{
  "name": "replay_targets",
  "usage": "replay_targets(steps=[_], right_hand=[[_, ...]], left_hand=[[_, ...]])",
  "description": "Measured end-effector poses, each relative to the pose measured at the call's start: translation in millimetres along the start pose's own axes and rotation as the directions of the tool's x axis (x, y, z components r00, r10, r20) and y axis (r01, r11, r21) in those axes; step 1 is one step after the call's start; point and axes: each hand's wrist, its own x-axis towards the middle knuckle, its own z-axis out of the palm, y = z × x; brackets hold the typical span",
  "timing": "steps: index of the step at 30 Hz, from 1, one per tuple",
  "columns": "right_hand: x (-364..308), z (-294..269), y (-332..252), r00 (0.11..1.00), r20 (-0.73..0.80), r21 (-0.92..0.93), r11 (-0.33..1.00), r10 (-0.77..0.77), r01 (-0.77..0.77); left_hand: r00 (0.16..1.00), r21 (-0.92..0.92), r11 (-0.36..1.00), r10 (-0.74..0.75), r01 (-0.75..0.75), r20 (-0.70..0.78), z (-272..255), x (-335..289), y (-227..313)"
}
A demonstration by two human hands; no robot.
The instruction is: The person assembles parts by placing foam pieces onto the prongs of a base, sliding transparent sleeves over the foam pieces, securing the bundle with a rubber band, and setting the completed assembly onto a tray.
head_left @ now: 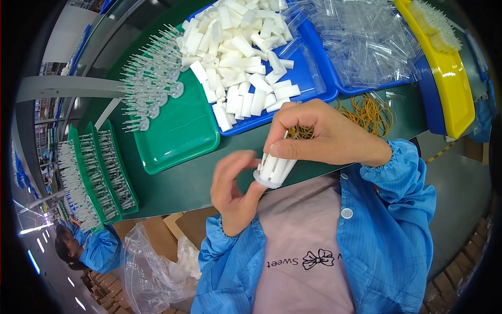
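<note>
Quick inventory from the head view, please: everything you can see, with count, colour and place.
Blue trays: two, blue, top centre
White pieces: many, white, left blue tray
Plastic strips: many, clear, right blue tray
Flat tray: one, green, left of centre
Pronged pieces: many, whitish, on flat tray
Filled trays: several, green, far left
Rubber bands: many, tan, near right hand
Yellow tray: one, yellow, far right
Table: one, green, beneath trays
Plastic bag: one, clear, lower left
Co-worker: one, blue sleeve, lower left
Held part: one, white, between hands
Jacket: one, blue, lower centre
Left hand: one, bare, at part's base
Right hand: one, bare, gripping part
</note>
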Motion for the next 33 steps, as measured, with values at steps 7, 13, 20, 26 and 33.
replay_targets(steps=[7,13,20,26,33], right_hand=[[27,-14,23,0.930,-0.135,-0.739,0.660,-0.342,0.135],[47,-9,49,0.952,0.038,-0.959,0.257,-0.305,0.121],[40,-9,37,0.936,-0.179,-0.718,0.691,-0.304,0.088],[27,-8,24,0.983,-0.175,0.020,0.998,0.060,-0.058],[21,-4,19,0.984,-0.120,0.464,0.883,0.134,-0.063]], left_hand=[[0.931,-0.373,0.857,-0.359,0.355,0.061,7,-2,-5],[0.932,-0.383,0.860,-0.362,0.337,0.009,1,-7,-14],[0.954,-0.306,0.916,-0.293,0.260,-0.068,-4,-11,-9],[0.994,-0.123,0.990,-0.078,0.068,-0.072,-5,-6,1],[0.995,-0.018,0.995,0.096,-0.096,-0.007,-3,4,11]])
